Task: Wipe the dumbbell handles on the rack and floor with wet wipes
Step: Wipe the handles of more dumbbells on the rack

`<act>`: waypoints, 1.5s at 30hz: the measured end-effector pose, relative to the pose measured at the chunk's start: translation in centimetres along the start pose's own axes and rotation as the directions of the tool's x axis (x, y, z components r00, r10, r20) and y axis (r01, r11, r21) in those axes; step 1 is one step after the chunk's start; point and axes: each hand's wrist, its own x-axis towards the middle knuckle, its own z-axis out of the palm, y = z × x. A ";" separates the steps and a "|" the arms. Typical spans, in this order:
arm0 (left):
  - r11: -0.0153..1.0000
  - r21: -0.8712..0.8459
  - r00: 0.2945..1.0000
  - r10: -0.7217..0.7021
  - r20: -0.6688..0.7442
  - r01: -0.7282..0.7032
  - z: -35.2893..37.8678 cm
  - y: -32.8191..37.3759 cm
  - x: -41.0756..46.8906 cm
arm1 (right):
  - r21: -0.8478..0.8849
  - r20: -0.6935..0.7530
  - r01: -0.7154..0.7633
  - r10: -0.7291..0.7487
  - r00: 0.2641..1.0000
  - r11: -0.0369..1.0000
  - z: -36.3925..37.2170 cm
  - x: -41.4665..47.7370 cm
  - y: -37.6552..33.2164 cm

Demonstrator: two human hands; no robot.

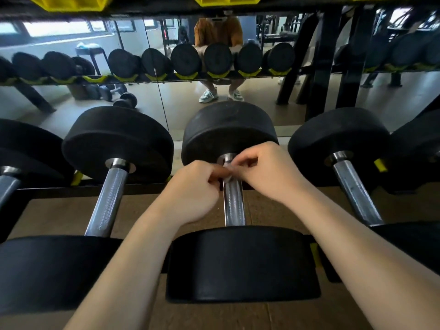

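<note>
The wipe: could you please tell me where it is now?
Head view, centre: the wipe is pinched between left hand and right hand, over the far end of the middle handle.

Gaps open either side of centre handle [234,206]; far head [228,129], near head [242,263] wall its ends.

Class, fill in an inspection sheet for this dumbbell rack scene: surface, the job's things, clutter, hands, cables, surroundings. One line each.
Surface: black rack rail above a brown floor; dumbbells lie across it.
Job's things: wet wipe, bunched at the far end of the middle dumbbell handle; neighbouring handle has no wipe on it.
Clutter: loose dumbbells on the floor, seen in reflection.
Hands: left hand and right hand both pinch the wet wipe.
Cables: nothing seen.
Surroundings: mirror behind the rack; yellow cradle under a dumbbell.
</note>
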 end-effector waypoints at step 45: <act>0.955 -0.289 0.996 0.045 -0.073 -0.064 -1.6 1.6 -7.9 | 0.131 0.362 -0.229 0.169 0.917 0.964 -0.6 -3.7 -0.3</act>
